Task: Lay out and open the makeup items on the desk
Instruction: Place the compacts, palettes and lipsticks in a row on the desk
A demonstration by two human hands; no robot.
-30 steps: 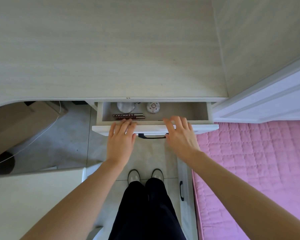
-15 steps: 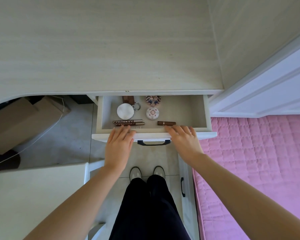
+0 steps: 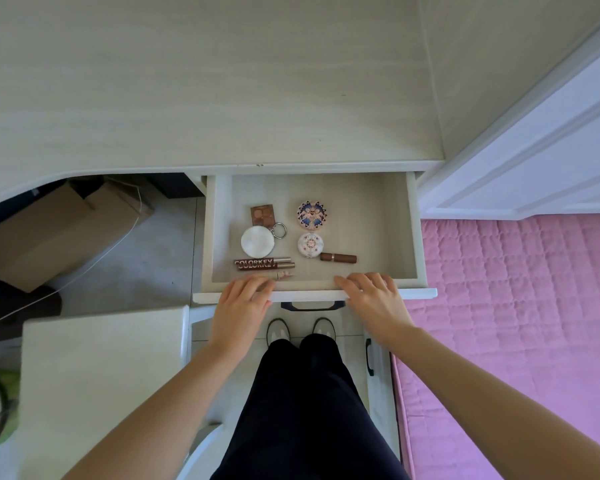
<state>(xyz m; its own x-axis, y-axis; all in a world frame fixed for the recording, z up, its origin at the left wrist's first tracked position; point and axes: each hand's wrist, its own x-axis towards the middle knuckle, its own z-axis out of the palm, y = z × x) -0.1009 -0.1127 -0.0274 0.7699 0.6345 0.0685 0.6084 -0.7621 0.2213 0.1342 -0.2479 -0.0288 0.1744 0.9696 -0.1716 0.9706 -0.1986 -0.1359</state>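
My left hand (image 3: 243, 303) and right hand (image 3: 374, 299) both rest on the front edge of the drawer (image 3: 418, 237), fingers curled lightly over its rim and holding nothing else. The makeup is all inside it: a brown palette (image 3: 263, 213) and patterned compact (image 3: 311, 212) toward the back, a round mirror (image 3: 257, 241) and a small white compact (image 3: 310, 244) in the middle, two lip tubes (image 3: 264, 264) and a lipstick (image 3: 338, 257) near the front edge. I think a hard tug could pull the drawer off its runners or roll the lipstick. Since half a second ago the drawer has come much further out, uncovering the palette and the back compact; the desk (image 3: 187, 98) holds no makeup yet.
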